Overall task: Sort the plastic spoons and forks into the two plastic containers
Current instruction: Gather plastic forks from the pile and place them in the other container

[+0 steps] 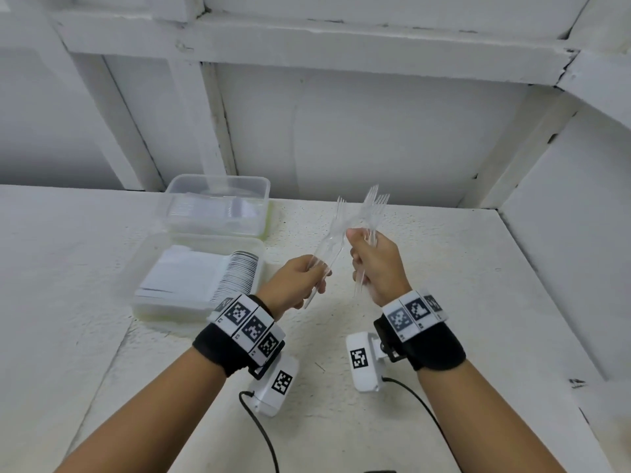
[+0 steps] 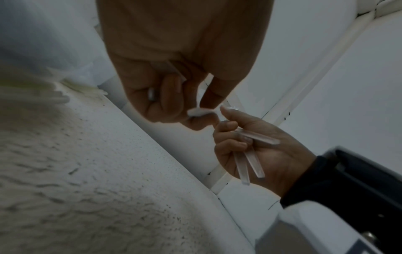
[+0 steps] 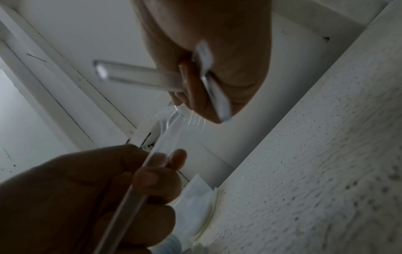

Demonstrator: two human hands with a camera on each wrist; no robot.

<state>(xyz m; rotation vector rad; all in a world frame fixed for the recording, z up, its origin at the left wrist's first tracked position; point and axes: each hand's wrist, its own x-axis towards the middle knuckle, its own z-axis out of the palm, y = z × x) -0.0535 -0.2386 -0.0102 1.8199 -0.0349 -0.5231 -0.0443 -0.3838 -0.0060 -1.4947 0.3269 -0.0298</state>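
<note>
Your left hand (image 1: 296, 280) grips one fork (image 1: 329, 244); your right hand (image 1: 379, 264) grips several forks (image 1: 374, 208), tines up, the fork container (image 1: 218, 206) at the counter's back-left.

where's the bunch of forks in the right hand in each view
Head: bunch of forks right of centre, tines up above the right hand.
Left wrist: handle ends at centre right, sticking out below the curled fingers.
Right wrist: handles at top centre.
Shared landmark: left hand.
</note>
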